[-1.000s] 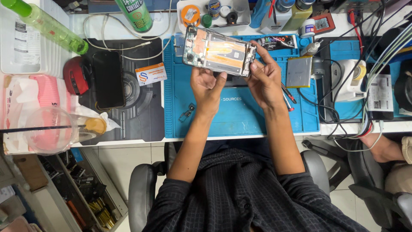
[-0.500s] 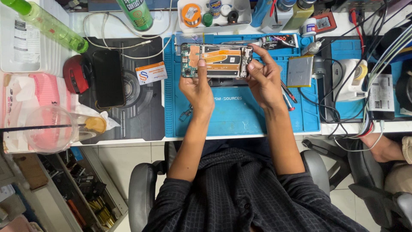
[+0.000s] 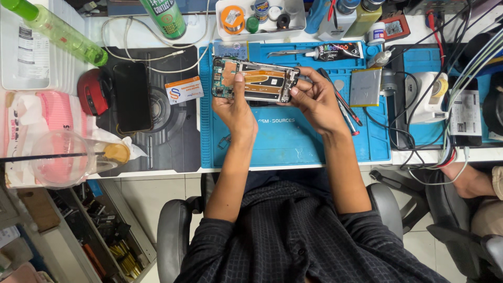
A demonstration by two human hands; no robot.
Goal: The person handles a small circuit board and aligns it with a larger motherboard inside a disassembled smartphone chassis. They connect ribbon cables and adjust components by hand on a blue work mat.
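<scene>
Both hands hold the opened phone w/ exposed copper-and-green internals just above the blue silicone work mat, lifted for a steady view. Left hand pinches near edge, thumb pressing on top; right hand fingers wrap the end, bracing it.

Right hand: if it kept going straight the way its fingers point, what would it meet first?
The right hand points left across the blue mat, fingertips already on the opened phone. Beyond that, probably the left hand gripping the other end; depth is unclear.

Opened phone between both hands
</scene>
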